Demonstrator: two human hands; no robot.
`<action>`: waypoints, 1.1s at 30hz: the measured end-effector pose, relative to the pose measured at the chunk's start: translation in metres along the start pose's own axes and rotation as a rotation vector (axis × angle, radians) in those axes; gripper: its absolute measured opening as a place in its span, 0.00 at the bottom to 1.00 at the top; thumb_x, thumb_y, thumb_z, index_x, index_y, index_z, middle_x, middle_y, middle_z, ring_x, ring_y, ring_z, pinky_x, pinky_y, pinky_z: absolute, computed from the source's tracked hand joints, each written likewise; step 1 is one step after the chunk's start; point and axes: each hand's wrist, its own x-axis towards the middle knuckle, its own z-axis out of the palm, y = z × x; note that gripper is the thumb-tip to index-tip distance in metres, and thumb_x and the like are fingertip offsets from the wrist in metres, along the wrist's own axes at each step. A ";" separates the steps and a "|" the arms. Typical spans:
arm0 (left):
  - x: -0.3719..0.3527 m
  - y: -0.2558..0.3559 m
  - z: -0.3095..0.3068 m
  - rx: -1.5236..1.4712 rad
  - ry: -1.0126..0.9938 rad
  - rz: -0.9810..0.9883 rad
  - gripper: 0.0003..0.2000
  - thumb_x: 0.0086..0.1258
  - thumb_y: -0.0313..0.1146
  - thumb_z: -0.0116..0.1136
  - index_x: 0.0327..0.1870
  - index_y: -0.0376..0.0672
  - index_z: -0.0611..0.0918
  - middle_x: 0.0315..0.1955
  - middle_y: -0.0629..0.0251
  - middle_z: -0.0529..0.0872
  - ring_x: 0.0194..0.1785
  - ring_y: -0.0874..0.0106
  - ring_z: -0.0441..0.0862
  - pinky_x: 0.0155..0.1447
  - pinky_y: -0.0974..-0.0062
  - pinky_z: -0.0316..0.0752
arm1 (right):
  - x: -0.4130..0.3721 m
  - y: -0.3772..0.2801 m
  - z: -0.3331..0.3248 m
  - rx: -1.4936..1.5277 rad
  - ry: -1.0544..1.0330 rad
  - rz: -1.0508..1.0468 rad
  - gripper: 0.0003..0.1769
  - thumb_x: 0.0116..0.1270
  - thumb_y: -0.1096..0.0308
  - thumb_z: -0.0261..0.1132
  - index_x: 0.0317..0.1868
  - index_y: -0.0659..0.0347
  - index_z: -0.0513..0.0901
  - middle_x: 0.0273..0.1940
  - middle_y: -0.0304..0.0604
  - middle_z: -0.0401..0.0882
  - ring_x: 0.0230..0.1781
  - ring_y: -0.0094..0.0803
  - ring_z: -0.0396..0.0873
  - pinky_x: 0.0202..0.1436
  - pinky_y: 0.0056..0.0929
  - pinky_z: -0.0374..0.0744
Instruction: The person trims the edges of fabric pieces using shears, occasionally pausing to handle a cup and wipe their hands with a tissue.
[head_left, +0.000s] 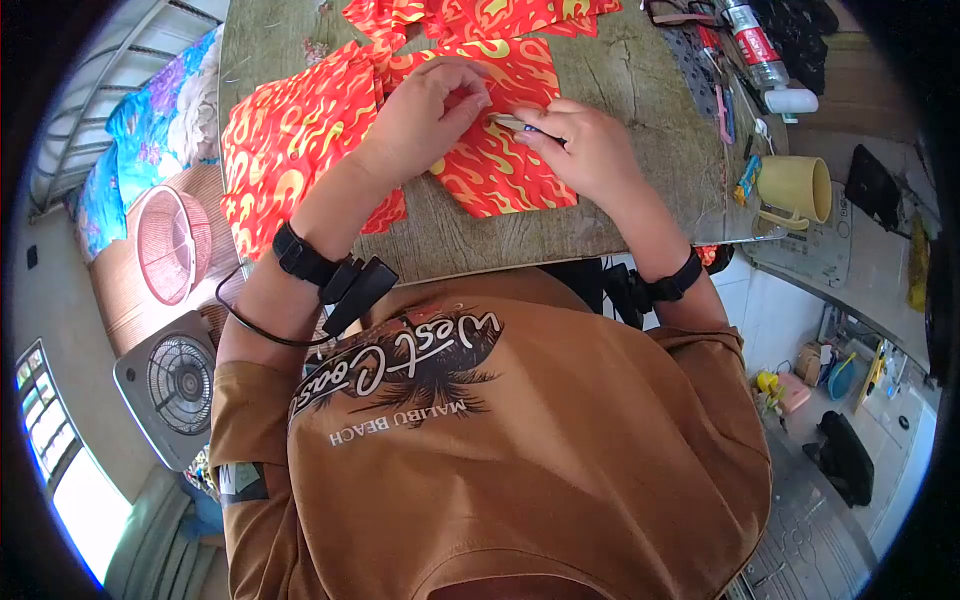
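Red paper with a yellow flame pattern [290, 130] lies spread on a wooden table [620, 110]. My left hand [425, 115] presses its fingertips down on a folded red piece [495, 175] near the table's front edge. Beside it, my right hand [590, 145] grips a thin pen-like tool [510, 122] whose tip lies on the same piece, close to my left fingers. Both wrists wear black bands. More red flame paper [480, 15] lies at the table's far side.
A yellow mug [795, 190] stands at the table's right edge, with a plastic bottle [755, 45] and small tools behind it. On the floor to the left sit a grey box fan [175, 385] and a pink fan guard [170, 245].
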 end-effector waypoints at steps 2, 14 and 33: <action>0.003 -0.001 -0.003 0.013 0.097 -0.032 0.10 0.62 0.32 0.59 0.40 0.37 0.79 0.44 0.56 0.81 0.48 0.61 0.78 0.53 0.71 0.73 | -0.001 -0.001 -0.004 0.035 0.059 0.041 0.19 0.59 0.57 0.65 0.51 0.49 0.81 0.27 0.42 0.74 0.27 0.36 0.76 0.31 0.31 0.74; 0.034 0.008 -0.020 0.495 0.033 -0.260 0.16 0.60 0.42 0.61 0.42 0.39 0.78 0.34 0.57 0.83 0.40 0.58 0.81 0.45 0.69 0.74 | -0.013 0.014 -0.009 0.078 0.202 0.206 0.19 0.57 0.59 0.68 0.50 0.50 0.81 0.24 0.42 0.72 0.23 0.32 0.72 0.27 0.27 0.70; -0.106 -0.015 -0.131 -0.671 0.455 -0.690 0.10 0.71 0.31 0.50 0.47 0.37 0.76 0.35 0.71 0.80 0.37 0.84 0.76 0.43 0.86 0.71 | -0.014 0.016 -0.006 0.129 0.198 0.250 0.20 0.57 0.62 0.68 0.52 0.49 0.80 0.32 0.41 0.78 0.31 0.32 0.77 0.36 0.25 0.74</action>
